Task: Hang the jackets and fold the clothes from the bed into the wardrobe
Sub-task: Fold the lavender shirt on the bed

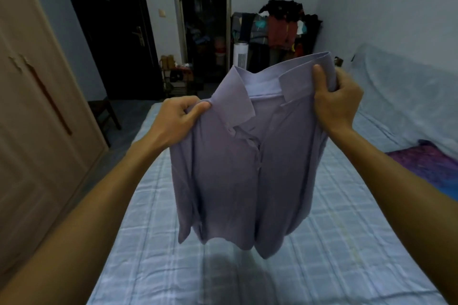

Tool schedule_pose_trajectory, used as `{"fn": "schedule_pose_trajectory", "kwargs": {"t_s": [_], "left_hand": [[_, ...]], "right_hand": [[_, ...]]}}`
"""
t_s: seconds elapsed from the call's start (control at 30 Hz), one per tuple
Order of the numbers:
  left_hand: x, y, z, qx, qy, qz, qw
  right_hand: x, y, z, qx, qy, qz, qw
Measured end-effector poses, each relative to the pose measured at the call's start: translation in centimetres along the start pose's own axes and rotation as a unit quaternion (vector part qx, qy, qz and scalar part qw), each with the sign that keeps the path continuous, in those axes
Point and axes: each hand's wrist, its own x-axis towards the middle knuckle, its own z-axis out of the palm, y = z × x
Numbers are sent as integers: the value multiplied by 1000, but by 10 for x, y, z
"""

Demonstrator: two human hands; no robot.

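One purple shirt [235,168], one left hand [179,119], one right hand [338,99], one bed [334,255]

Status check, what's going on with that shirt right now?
Left hand and right hand grip purple shirt at shoulders. Shirt hangs above bed. Nothing blocking.

No legible text, label, brand or number anywhere.

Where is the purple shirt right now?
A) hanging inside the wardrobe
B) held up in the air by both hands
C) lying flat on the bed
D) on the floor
B: the left hand and the right hand each hold the purple shirt by a shoulder near the collar, and its hem hangs above the bed without touching it.
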Motion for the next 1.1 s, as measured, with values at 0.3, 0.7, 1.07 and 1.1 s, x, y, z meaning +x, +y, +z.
{"fn": "schedule_pose_trajectory", "kwargs": {"t_s": [0.3,0.7,1.07,1.1], "left_hand": [[79,-71,64,53,-147,-129,979],[136,-334,310,208,-320,-236,894],[9,-432,493,182,-190,-290,920],[-22,-431,496,188,-209,-291,914]], "right_hand": [[41,118,82,-91,-174,108,975],[-38,448,277,-154,-332,259,894],[-202,592,332,-214,-319,243,891],[-229,590,318,-220,-340,232,884]]}}
